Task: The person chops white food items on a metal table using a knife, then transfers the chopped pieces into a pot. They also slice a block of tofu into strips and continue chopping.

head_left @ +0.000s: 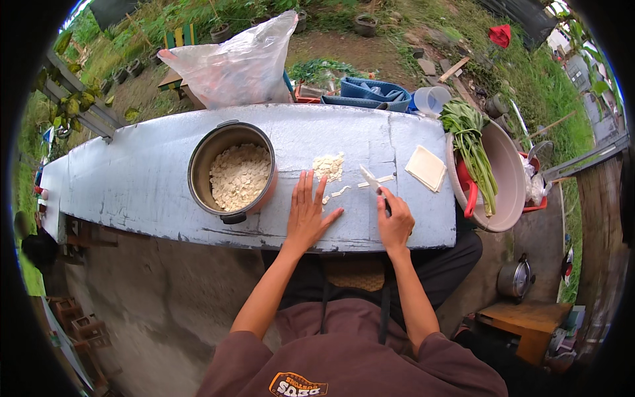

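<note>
My left hand (308, 213) lies flat and spread on the pale blue plank table (132, 178), fingertips close to a small heap of cut white pieces (329, 165) and a few loose strips (340, 192). My right hand (395, 225) grips a knife (370, 178) whose blade points away from me over more white strips. A flat white square slab (426, 167) lies to the right of the knife. A metal pot (231, 172) filled with cut white pieces stands left of my left hand.
A pink basin (512, 175) holding long green stalks (473, 142) sits at the table's right end. A clear plastic bag (238, 63) and a blue cloth (367, 92) lie behind the table. A small metal pot (516, 278) and a wooden stool (529, 321) stand on the ground to my right.
</note>
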Demonstrator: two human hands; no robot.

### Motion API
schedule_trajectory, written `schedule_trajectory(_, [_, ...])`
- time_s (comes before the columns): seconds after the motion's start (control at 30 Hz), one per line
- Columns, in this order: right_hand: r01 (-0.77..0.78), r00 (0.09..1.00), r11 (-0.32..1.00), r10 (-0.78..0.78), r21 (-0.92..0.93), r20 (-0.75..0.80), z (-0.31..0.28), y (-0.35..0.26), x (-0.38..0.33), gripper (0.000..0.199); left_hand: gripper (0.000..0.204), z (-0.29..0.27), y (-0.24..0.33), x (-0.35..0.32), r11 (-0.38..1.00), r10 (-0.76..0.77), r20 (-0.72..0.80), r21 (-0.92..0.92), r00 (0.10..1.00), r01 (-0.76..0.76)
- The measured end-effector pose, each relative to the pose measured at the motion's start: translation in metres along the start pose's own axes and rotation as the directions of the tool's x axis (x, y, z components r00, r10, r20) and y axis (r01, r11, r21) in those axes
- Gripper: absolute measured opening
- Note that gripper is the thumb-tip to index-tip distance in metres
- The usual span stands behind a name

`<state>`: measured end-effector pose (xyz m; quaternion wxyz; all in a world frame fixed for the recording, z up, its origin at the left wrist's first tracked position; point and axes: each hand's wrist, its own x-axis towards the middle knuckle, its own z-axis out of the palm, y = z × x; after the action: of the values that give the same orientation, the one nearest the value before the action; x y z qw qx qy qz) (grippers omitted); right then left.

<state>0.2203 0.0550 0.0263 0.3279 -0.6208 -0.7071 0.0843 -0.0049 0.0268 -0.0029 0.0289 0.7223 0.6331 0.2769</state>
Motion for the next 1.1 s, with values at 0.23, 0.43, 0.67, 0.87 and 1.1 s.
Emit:
schedule_trajectory(0.23, [0.037, 0.986, 0.982, -0.066, -0.187, -0.151, 0.003, 0.043, 0.006, 0.027, 0.08, 0.037, -0.004, 0.065, 0.996, 0.055, -0.022, 0.077, 0.998, -0.053])
schedule_trajectory(0.43, [0.022, 0.983, 0.983, -0.054, -0.181, -0.175, 0.006, 0.042, 0.005, 0.028, 0.028, 0.038, -0.005, 0.095, 0.997, 0.072, 0.055, -0.013, 0.996, -0.071])
schedule_trajectory(0.67, [0.005, 0.978, 0.985, -0.042, -0.175, -0.205, 0.008, 0.042, 0.005, 0.028, 0.019, 0.048, -0.007, 0.103, 0.993, 0.113, -0.075, 0.032, 0.991, -0.111])
schedule_trajectory(0.87, [0.005, 0.978, 0.992, -0.031, -0.125, -0.205, 0.009, 0.042, 0.007, 0.027, 0.023, 0.049, 0.044, 0.075, 0.965, 0.246, -0.039, -0.078, 0.968, -0.249])
schedule_trajectory(1.1, [0.037, 0.99, 0.992, -0.052, -0.117, -0.131, 0.001, 0.039, -0.001, 0.025, 0.007, 0.04, 0.052, 0.05, 0.973, 0.062, -0.074, -0.219, 0.995, -0.076])
